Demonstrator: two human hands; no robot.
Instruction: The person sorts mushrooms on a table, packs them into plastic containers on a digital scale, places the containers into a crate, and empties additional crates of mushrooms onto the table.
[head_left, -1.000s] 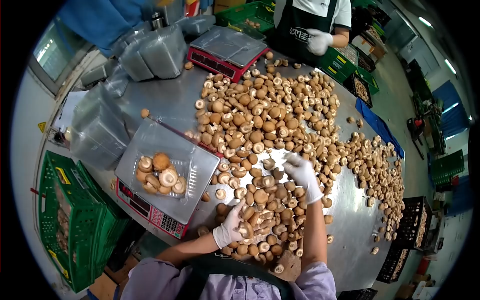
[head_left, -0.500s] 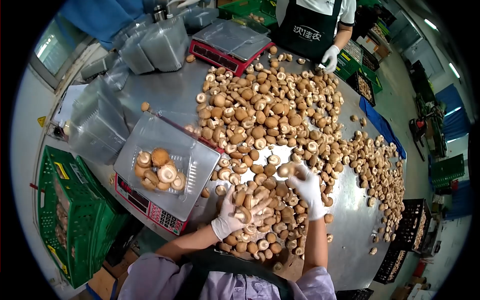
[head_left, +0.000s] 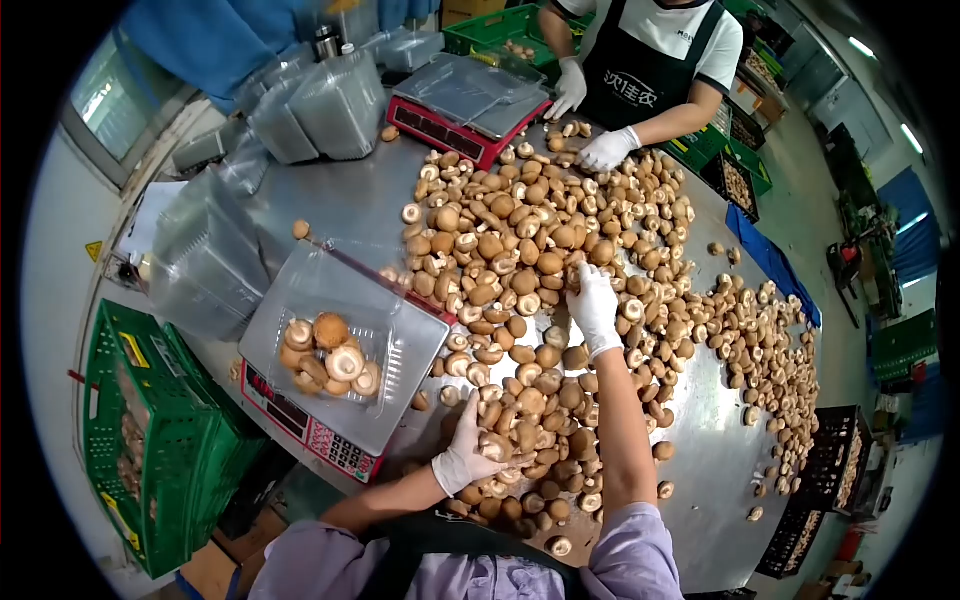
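My left hand (head_left: 464,456), in a white glove, curls round a brown-capped mushroom (head_left: 493,447) at the left side of the near heap. Other mushrooms hide part of its fingers. My right hand (head_left: 596,310), also gloved, reaches farther out, with its fingertips closed on a mushroom (head_left: 577,264) at the edge of the large mushroom pile (head_left: 530,215). To the left, a clear plastic tray (head_left: 392,345) holding several mushrooms (head_left: 345,362) rests on a red-framed scale (head_left: 400,420).
Clear trays (head_left: 200,255) stand stacked at the left, and more trays (head_left: 340,105) at the back. A second scale (head_left: 450,140) lies beyond. Green crates (head_left: 150,420) stand at the left edge. Across the steel table (head_left: 700,480), a co-worker's gloved hands (head_left: 608,150) touch mushrooms.
My right hand has moved away from me to the far pile. My left hand, earlier spread palm up under mushrooms, now curls at the heap's side. The co-worker's hands have come over the pile.
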